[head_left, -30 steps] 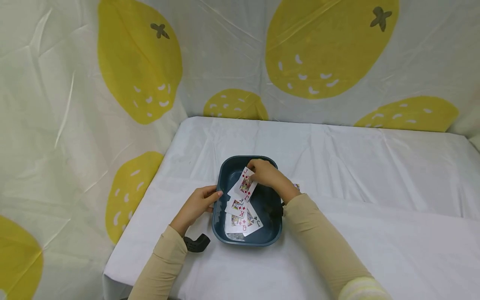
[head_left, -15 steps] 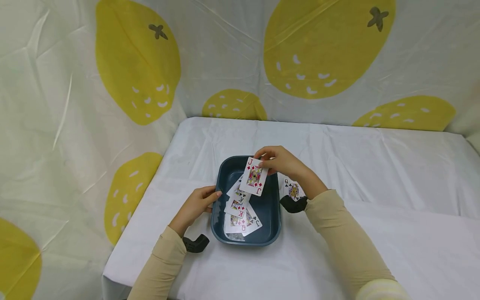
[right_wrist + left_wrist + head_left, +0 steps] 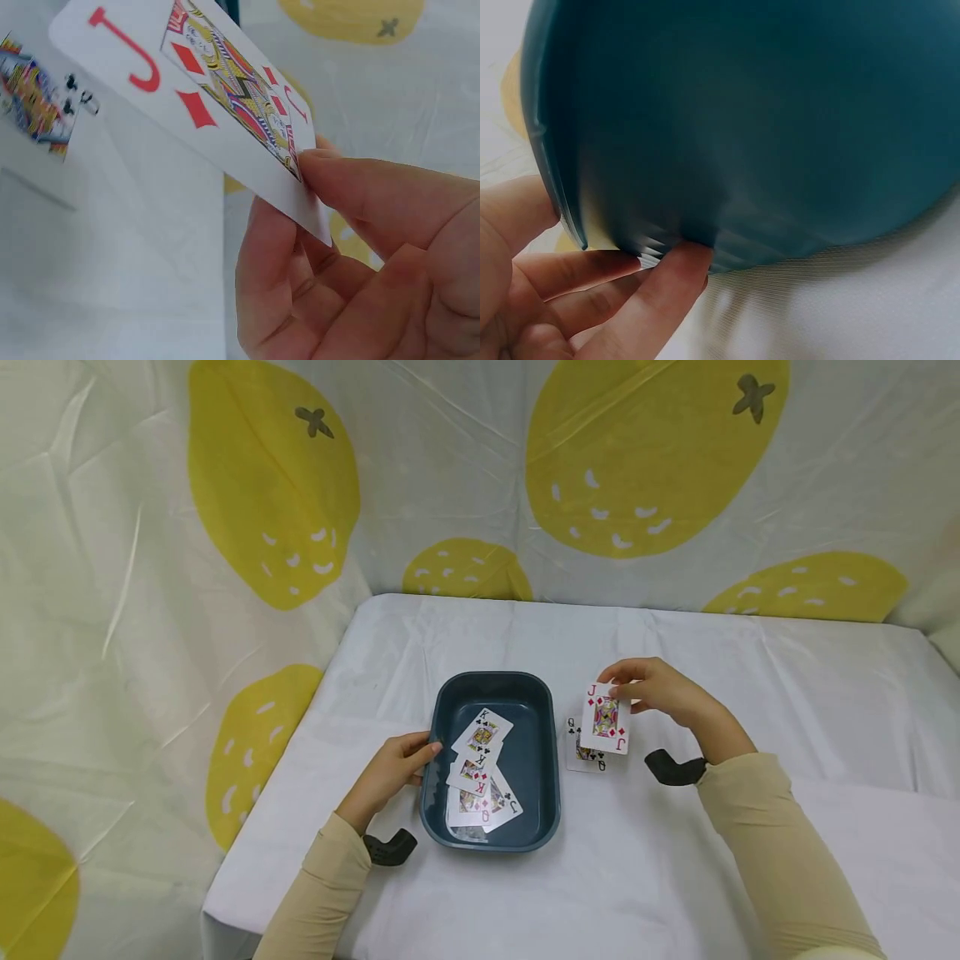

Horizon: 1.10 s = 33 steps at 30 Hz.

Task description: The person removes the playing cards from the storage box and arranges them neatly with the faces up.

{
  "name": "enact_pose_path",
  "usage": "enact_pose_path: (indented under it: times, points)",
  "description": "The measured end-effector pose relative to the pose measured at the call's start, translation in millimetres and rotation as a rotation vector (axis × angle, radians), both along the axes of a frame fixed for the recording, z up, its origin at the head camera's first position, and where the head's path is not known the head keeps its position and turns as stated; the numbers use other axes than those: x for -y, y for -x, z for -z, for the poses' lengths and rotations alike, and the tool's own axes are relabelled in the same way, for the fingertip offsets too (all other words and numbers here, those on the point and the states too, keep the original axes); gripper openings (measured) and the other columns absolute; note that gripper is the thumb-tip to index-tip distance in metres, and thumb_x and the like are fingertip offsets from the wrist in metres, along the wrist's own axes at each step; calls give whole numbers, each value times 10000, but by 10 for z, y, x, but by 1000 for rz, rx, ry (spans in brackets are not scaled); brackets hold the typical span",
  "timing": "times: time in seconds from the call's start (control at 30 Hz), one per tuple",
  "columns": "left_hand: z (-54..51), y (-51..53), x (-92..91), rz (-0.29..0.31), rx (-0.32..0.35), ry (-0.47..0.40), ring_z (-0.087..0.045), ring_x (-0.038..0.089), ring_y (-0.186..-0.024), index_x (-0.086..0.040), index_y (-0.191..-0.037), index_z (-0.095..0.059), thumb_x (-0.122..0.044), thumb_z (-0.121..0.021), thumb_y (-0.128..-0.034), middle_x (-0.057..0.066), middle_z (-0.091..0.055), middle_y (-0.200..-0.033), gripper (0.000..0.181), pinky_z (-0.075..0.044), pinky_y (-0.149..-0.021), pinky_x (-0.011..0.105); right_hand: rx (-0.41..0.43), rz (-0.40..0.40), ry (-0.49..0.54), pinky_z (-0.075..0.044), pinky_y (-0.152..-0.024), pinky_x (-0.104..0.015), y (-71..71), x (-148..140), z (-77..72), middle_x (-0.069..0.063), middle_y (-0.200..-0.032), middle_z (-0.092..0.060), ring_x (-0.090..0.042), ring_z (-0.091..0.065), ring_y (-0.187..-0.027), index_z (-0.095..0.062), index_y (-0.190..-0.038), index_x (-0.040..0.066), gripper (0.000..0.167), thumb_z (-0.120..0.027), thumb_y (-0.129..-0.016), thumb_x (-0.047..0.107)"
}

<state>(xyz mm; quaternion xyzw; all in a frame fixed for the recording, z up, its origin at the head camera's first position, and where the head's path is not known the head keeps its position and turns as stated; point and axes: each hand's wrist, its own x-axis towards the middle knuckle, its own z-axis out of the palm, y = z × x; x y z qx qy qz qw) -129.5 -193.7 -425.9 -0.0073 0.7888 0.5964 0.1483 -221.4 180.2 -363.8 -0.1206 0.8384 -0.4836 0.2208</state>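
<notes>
Between thumb and fingers, my right hand (image 3: 660, 689) pinches the jack of diamonds (image 3: 606, 718) by its upper right part, face up. The card overlaps the queen of clubs (image 3: 588, 763) on the table in the head view. In the right wrist view the jack (image 3: 232, 90) is tilted, with the hand (image 3: 360, 255) at its end. My left hand (image 3: 392, 770) grips the left wall of the blue bin (image 3: 555, 752), thumb on the rim and fingers outside, as the left wrist view shows with the hand (image 3: 607, 292) under the bin (image 3: 742, 135).
Several face cards lie overlapping in the bin, a king of clubs (image 3: 483, 732) uppermost and a jack of clubs (image 3: 506, 806) lower right. The white-covered table (image 3: 750, 693) meets a lemon-patterned curtain (image 3: 450, 460) at the back and left.
My right hand has lifted the jack of diamonds out of the bin and carried it right, over the queen of clubs. The king of clubs is uncovered. My left hand keeps its hold.
</notes>
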Motion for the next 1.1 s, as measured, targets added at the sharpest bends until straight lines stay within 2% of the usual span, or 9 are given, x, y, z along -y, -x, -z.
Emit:
enact_pose_path:
  times: [0.2, 0.33, 0.53, 0.77, 0.93, 1.0, 1.1]
  points:
    - [13, 5, -2, 1, -1, 5, -600, 234, -888, -2, -1258, -505, -229, -572, -891, 148, -598, -1101, 437, -528, -655, 341, 116, 31, -53, -471, -742, -338, 26, -294, 269, -127, -1038, -495, -230, -488, -908, -528, -1160, -22, 319, -564, -868, 99]
    - [20, 8, 5, 5, -4, 7, -598, 229, -886, 2, -1259, -503, -228, -569, -892, 152, -597, -1100, 438, -527, -658, 337, 127, 28, -71, -466, -682, -318, 54, -368, 442, -98, -976, -537, -197, -498, -839, -548, -1116, -36, 289, -571, -851, 76]
    - [21, 8, 8, 8, -4, 8, -595, 228, -884, 3, -1257, -505, -265, -577, -884, 150, -601, -1091, 465, -527, -654, 339, 22, 4, -172, -436, -608, -288, 57, -331, 577, -79, -864, -555, -182, -484, -740, -569, -1005, -56, 198, -564, -827, 29]
    - [32, 14, 14, 5, -3, 14, -589, 227, -897, -3, -1260, -505, -272, -584, -877, 141, -600, -1100, 475, -525, -670, 340, -115, -36, -302, -387, -613, -287, 27, -255, 598, -75, -795, -546, -197, -467, -728, -577, -908, -48, 106, -571, -814, 2]
    - [22, 17, 9, 2, 5, 21, -584, 234, -903, -4, -1264, -501, -257, -573, -886, 140, -598, -1105, 461, -522, -677, 332, -153, -41, -353, -382, -652, -316, 14, -232, 620, -77, -790, -540, -220, -476, -756, -564, -885, -24, 84, -592, -817, 17]
    - [-5, 10, 1, 2, 11, 23, -580, 253, -914, 5, -1267, -494, -245, -563, -894, 151, -595, -1111, 455, -521, -684, 332, -159, -40, -368, -387, -668, -332, 12, -226, 633, -77, -794, -544, -230, -483, -764, -559, -881, -18, 90, -603, -814, 23]
    - [-112, -31, -35, 7, 9, 30, -572, 291, -938, 34, -1268, -479, -206, -544, -909, 179, -584, -1120, 437, -519, -698, 341, -176, -43, -380, -383, -686, -345, 12, -213, 643, -80, -789, -544, -239, -485, -768, -552, -872, -15, 104, -617, -799, 21]
